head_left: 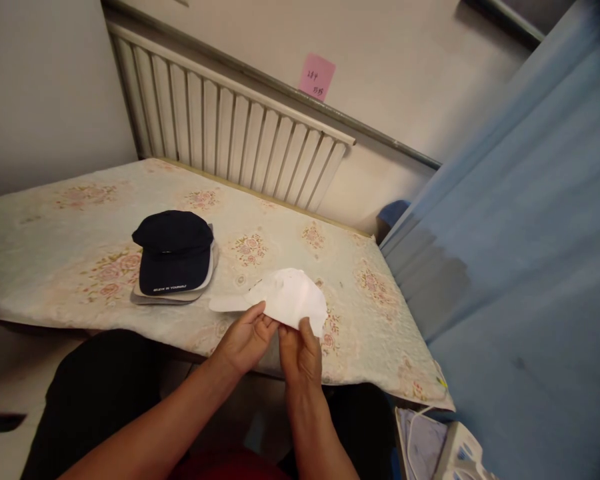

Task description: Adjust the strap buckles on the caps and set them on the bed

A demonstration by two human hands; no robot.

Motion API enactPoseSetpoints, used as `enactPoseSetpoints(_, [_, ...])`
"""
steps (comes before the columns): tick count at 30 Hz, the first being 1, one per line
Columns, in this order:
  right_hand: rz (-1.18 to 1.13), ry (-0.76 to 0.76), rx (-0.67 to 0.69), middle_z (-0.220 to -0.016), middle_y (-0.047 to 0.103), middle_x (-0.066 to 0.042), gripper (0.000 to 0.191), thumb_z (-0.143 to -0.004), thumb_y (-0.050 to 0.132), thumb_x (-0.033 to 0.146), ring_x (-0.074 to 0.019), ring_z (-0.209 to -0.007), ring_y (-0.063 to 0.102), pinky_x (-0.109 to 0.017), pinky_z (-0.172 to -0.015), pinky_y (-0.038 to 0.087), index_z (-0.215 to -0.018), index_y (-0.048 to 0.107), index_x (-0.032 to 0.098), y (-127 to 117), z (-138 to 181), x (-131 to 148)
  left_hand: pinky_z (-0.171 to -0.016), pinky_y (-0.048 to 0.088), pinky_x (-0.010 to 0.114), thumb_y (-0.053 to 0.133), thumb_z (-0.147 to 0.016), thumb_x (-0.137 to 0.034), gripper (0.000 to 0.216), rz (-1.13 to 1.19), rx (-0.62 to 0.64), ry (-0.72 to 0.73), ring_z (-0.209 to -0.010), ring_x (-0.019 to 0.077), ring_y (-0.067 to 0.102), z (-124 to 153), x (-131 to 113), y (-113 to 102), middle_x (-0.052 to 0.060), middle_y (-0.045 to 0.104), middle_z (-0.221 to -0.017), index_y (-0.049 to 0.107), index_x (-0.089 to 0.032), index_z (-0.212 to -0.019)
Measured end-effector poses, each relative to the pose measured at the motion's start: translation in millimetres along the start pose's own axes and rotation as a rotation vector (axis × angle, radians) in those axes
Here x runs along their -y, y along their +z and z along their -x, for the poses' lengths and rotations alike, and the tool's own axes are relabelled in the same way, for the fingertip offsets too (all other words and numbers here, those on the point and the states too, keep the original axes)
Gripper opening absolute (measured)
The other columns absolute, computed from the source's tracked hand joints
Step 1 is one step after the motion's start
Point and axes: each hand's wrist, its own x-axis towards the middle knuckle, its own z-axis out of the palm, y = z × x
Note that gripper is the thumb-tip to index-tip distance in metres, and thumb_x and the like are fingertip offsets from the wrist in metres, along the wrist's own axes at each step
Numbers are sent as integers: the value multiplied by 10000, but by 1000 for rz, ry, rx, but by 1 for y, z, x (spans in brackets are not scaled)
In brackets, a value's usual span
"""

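A white baseball cap [293, 293] is held up over the near edge of the table, its brim pointing left. My left hand [247, 335] grips its lower edge near the brim, thumb on the outside. Close beside it, my right hand [301, 348] pinches the same edge farther toward the back of the cap, thumb on top. The fingers behind the fabric are partly hidden. To the left lies a stack of caps, with a dark navy cap [175, 250] on top, white lettering along its brim. Lighter brims show beneath it.
A floral cloth [275, 230] covers the table. Behind stands a white radiator [230, 123], with a pink note [317, 76] on the wall. A blue curtain [500, 247] hangs at the right. A white object with a cord [461, 448] sits low at the right.
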Motion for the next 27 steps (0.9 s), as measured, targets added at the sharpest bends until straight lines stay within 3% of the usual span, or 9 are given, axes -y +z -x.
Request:
enactPoseSetpoints(7, [67,10,-63,-1273,608,-88,575,-817,608,245,-204,-1156,579,-458,-1088,354,-1355,416,182,7,1,-10,-891,536,300,401,-901,-72,390,-19,19,-13,-957,187,678,4,4,-2,130,719,-1002,482,-57,-1282])
enactPoseSetpoints(18, [-38,32,-32,-1307,589,-57,536,-830,579,191,-191,-1185,561,-470,-1066,371,-1342,438,262,-9,-9,18,-945,493,498,474,-845,-139,392,67,104,145,-1077,285,619,9,-33,-10,150,675,-1128,540,-122,-1230])
enactPoseSetpoints(22, [-74,73,-80,-1243,637,-53,471,-830,573,179,-175,-1165,576,-439,-1070,372,-1291,499,235,-18,-14,22,-904,518,511,479,-852,-149,341,14,55,134,-953,281,671,5,-45,-18,136,713,-1023,560,-98,-1179])
enactPoseSetpoints(27, [-53,81,-95,-1235,642,-57,451,-819,580,173,-177,-1170,571,-450,-1061,377,-1262,527,233,-27,-19,27,-852,561,425,446,-844,-51,397,-99,-72,25,-837,250,705,-1,-48,-29,126,731,-918,509,-60,-1236])
